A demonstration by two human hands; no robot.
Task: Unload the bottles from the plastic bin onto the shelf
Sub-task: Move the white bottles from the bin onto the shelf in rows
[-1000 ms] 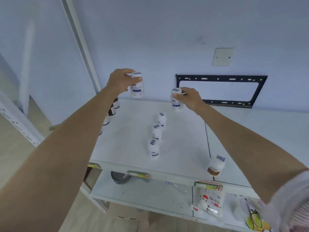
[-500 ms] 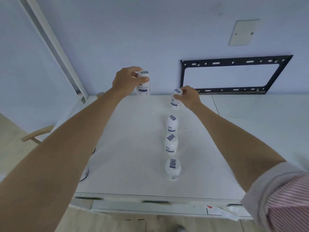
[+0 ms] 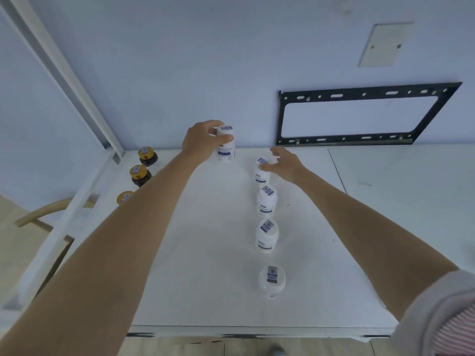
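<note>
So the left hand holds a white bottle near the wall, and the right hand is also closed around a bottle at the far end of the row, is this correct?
Not quite. In the head view the right hand is open, fingers spread beside the farthest white bottle of the row, not closed around it. The rest holds: the left hand grips a white bottle near the wall.

Left forearm [image 3: 123, 235] covers most of the third amber-lidded jar [image 3: 125, 197] at the shelf's [image 3: 205, 253] left side, only its cap showing; any jars further along that row lie behind the arm. Left hand [image 3: 199, 143] wraps the far side of the white bottle [image 3: 225, 147] it grips, so the bottle's base and its contact with the shelf cannot be told. Right hand [image 3: 284, 163] is motion-blurred, fingers spread just beside the rearmost bottle in the row [image 3: 261, 173]; whether they touch it is unclear, and label print is too small to read.
</note>
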